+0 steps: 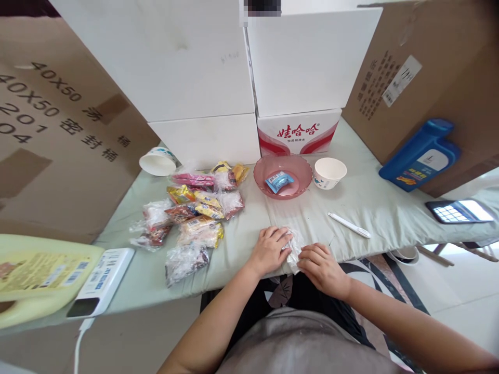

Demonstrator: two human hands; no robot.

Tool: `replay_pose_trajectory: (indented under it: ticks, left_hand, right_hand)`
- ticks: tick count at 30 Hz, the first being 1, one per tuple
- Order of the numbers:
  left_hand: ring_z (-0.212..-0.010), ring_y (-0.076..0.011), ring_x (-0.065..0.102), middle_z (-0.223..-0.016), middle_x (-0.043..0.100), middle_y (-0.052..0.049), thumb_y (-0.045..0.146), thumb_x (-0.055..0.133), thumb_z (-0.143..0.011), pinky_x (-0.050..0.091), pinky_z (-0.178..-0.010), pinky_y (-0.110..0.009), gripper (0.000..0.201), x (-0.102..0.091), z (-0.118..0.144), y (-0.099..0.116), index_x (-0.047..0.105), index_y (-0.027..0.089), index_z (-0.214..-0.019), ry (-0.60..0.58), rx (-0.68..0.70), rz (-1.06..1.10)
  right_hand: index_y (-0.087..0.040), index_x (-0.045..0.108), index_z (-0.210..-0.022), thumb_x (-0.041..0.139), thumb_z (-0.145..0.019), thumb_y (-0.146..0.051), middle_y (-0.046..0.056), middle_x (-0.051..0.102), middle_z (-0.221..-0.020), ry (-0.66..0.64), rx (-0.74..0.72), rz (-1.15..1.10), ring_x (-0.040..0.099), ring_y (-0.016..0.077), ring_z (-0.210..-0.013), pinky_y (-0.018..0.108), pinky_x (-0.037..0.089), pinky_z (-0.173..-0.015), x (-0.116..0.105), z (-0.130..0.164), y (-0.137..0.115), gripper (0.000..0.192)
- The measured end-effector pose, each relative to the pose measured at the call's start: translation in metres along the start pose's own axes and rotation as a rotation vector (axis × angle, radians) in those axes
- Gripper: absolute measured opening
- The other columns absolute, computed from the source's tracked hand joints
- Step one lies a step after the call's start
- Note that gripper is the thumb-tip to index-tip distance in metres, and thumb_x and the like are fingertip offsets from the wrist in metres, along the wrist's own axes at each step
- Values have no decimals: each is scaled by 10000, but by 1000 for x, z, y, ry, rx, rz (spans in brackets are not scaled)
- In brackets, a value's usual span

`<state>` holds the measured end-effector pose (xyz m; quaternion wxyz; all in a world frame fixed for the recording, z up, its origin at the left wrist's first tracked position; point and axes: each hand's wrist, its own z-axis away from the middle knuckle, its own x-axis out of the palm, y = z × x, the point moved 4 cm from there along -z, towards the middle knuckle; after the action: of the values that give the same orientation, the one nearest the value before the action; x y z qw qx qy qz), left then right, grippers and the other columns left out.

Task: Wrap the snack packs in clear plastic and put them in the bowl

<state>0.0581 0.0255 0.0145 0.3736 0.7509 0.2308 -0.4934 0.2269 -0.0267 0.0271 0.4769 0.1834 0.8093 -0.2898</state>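
Packet (293, 255) of crinkly clear plastic looks to be mid-handling at the near edge of the table (237, 252), in front of the pink bowl (303, 183) — next move prob calls for a light two-handed grip imo. Left hand (270, 250) curls onto its left side, right hand (322, 267) pinches the other — both palms down, forearms (220, 317) angled inward.

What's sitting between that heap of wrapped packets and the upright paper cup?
A pink bowl with a blue packet inside; the head camera's view shows it.
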Motion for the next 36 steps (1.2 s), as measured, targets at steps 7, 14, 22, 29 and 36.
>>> replay_pose_trajectory:
  ticks: [7, 14, 22, 29, 36]
  left_hand:
    - [-1258, -264, 458, -1392, 512, -105, 177, 476, -886, 341, -1033, -493, 560, 5, 3, -9, 342, 218, -1429, 50, -27, 91]
    - [-1360, -250, 376, -1438, 414, -164, 39, 387, -835, 355, -1071, -482, 649, 10, 8, -20, 233, 174, -1451, 211, -46, 120]
    - [-1159, -294, 473, -1157, 548, -109, 274, 587, -858, 433, -984, -511, 176, 2, 2, -14, 586, 186, -1010, 225, -187, 68]
    - [-1156, -325, 490, -1195, 540, -119, 288, 631, -806, 442, -982, -528, 354, 9, 4, -19, 545, 181, -1133, 287, -193, 15]
    - [-1188, -319, 494, -1232, 544, -120, 224, 595, -795, 448, -999, -525, 425, 14, 12, -23, 524, 186, -1212, 297, -139, 3]
  right_hand:
    - [-176, 607, -1071, 394, -984, -216, 58, 660, -903, -291, 36, 37, 618, 154, -760, 258, 422, -653, 0, -59, 33, 234]
    - [-155, 608, -1010, 410, -995, -319, 88, 652, -914, -362, 234, 197, 627, 165, -750, 249, 366, -616, 27, -96, 58, 258]
    - [-147, 612, -995, 419, -978, -353, 102, 635, -915, -276, 351, 253, 607, 200, -774, 291, 395, -664, 28, -92, 67, 283]
    - [-182, 612, -1117, 501, -924, -226, 128, 595, -1184, -19, 108, 156, 476, 257, -1151, 410, 400, -941, 18, -80, 53, 227]
    - [-186, 640, -921, 517, -875, -131, 62, 626, -909, -177, 57, 30, 559, 183, -853, 300, 469, -765, 8, -56, 58, 143]
